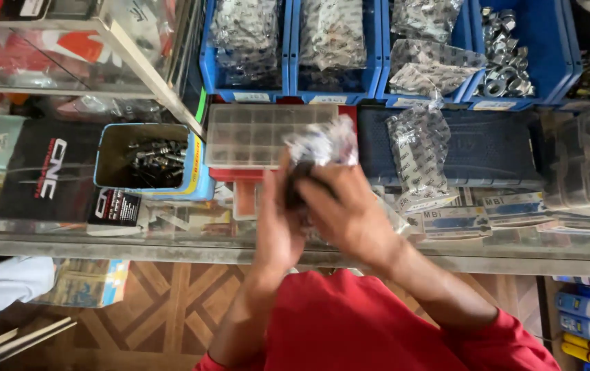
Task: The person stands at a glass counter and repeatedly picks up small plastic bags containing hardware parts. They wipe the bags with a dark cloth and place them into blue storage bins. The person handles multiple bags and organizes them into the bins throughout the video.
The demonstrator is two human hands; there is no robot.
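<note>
Spillage looks the main risk: the left hand [275, 227] and right hand [350, 216] are both clamped together around a crinkled clear plastic bag of small metal parts [322, 145], held above the glass counter top [171, 240]; a slack grip or a torn bag could scatter pieces. Leftward sits an open blue tin of dark bolts [145, 161]. Behind the bag lies a clear compartment box [253, 134]. Blue storage bins [350, 82] line the back. Below the counter, wood-patterned flooring [171, 302] shows.
</note>
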